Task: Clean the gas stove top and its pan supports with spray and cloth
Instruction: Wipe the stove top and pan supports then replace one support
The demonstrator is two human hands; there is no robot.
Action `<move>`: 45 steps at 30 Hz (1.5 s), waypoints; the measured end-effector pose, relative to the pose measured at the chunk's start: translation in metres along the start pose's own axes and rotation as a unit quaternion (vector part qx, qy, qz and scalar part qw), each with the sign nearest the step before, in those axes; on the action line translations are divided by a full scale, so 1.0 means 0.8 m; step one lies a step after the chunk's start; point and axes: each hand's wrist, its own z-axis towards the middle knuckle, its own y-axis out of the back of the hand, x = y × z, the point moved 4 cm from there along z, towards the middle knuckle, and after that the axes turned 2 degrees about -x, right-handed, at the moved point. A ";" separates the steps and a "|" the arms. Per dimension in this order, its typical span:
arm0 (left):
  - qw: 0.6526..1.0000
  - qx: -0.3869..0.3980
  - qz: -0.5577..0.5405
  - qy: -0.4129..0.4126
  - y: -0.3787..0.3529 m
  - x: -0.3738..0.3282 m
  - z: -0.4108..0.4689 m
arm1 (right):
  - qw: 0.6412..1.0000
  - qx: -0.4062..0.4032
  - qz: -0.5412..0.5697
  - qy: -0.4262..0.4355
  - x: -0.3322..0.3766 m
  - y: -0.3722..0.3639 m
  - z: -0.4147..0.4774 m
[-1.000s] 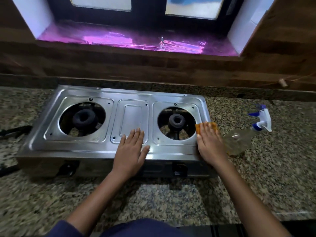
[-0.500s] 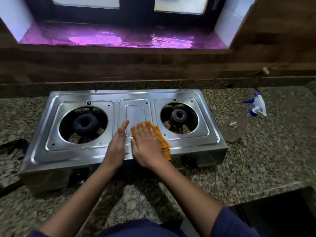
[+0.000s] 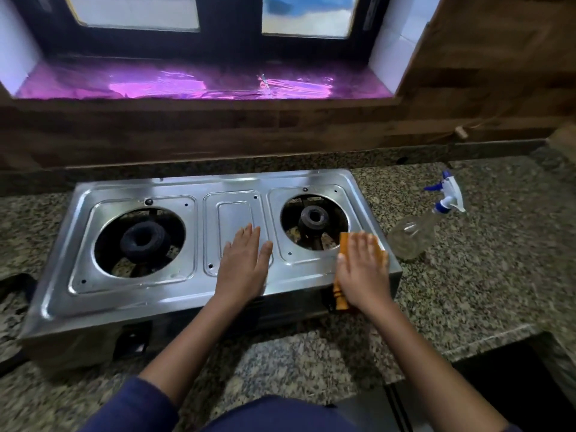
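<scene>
- Left hand point(image 3: 244, 266) lies flat, fingers straight, on the stove point(image 3: 124, 291) at frame centre.
- Right hand point(image 3: 363, 269) presses an orange cloth point(image 3: 342, 294) flat on the stove's lower-right corner.
- Spray bottle point(image 3: 417, 232) lies on the tabletop point(image 3: 498, 275), right.

No legible text or labels

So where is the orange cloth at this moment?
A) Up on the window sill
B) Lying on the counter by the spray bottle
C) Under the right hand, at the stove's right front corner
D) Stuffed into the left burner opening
C: the right hand lies flat on the orange cloth at the right front corner of the stove top; the spray bottle stands apart from it.
</scene>
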 end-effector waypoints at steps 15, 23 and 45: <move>0.982 -0.001 0.190 -0.001 -0.027 0.010 0.004 | 0.994 -0.017 -0.018 0.106 -0.025 0.024 0.184; 0.982 -0.005 0.190 -0.002 -0.028 0.013 0.004 | 0.990 -0.025 -0.015 0.136 0.021 0.033 0.299; 0.984 -0.032 0.173 0.002 -0.025 0.009 0.003 | 0.929 0.015 0.011 0.371 0.260 -0.014 0.261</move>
